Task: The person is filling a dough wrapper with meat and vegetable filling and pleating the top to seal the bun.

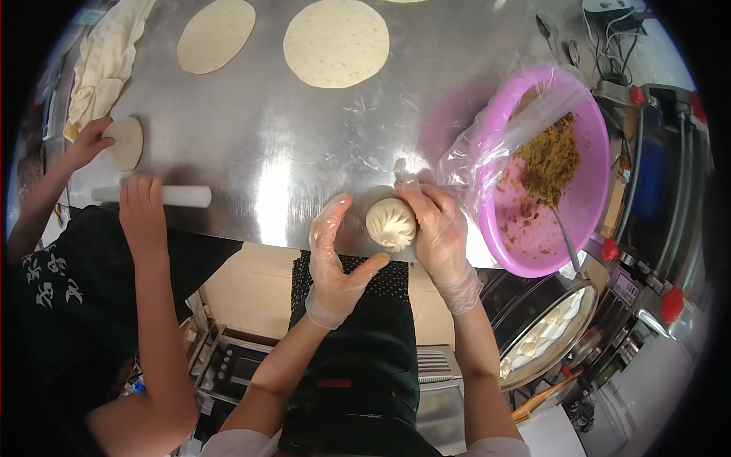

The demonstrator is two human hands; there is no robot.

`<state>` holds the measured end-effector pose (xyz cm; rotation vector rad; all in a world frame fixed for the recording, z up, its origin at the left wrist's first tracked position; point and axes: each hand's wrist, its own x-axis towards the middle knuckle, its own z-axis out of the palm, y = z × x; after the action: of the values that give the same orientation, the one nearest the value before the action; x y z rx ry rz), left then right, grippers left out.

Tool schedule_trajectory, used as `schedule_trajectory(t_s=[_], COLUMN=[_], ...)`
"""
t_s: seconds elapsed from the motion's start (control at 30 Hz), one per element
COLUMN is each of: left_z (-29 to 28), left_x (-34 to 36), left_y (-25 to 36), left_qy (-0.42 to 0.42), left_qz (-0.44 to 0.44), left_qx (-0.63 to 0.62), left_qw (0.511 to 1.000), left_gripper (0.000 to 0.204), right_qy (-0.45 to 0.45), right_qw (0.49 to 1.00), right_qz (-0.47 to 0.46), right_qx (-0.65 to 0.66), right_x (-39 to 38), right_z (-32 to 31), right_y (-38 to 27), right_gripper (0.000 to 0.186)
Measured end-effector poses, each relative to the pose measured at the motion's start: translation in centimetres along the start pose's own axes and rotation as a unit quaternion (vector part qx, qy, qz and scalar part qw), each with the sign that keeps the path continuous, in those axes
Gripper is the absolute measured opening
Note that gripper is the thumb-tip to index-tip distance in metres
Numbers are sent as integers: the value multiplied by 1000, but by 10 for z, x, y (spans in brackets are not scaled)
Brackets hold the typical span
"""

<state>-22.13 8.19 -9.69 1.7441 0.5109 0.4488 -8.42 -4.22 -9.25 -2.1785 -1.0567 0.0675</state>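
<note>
The view comes from the left of two fisheye cameras worn on the person's head. It faces steeply down over the near edge of the table (251, 114), close enough to show a bun's (391, 221) pleats, and reaches past that edge to the floor (255, 293) and apron (350, 388).

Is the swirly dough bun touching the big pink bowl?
Apart. The head view shows the bun to the left of the pink bowl, with the person's gloved right hand between them.
</note>
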Motion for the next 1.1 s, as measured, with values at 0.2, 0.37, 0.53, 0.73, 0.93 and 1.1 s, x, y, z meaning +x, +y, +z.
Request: schedule_trajectory(t_s=[0.2, 0.37, 0.53, 0.73, 0.93, 1.1], left_z=[-1, 2, 9, 13, 14, 34], left_x=[-2, 6, 15, 10, 22, 16], left_y=[-6, -1, 2, -2, -10, 6], left_qy=[13, -5, -3, 0, -23, -119], left_qz=[10, 13, 12, -47, 16, -37], left_qx=[-10, 3, -6, -45, -191, -182], left_qw=[1000, 1000, 1000, 998, 981, 975], left_gripper=[91, 91, 84, 82, 93, 109], right_qy=[33, 50, 41, 74, 51, 96], right_qw=[959, 926, 986, 989, 906, 846], right_qz=[205, 236, 94, 71, 242, 246], right_qx=[194, 290, 132, 104, 345, 463], right_x=[-26, -30, -31, -31, -44, -28], right_z=[-15, -26, -12, -12, -15, 10], right_y=[-15, -51, -52, -50, -55, -70], right_gripper=[53, 51, 48, 44, 53, 86])
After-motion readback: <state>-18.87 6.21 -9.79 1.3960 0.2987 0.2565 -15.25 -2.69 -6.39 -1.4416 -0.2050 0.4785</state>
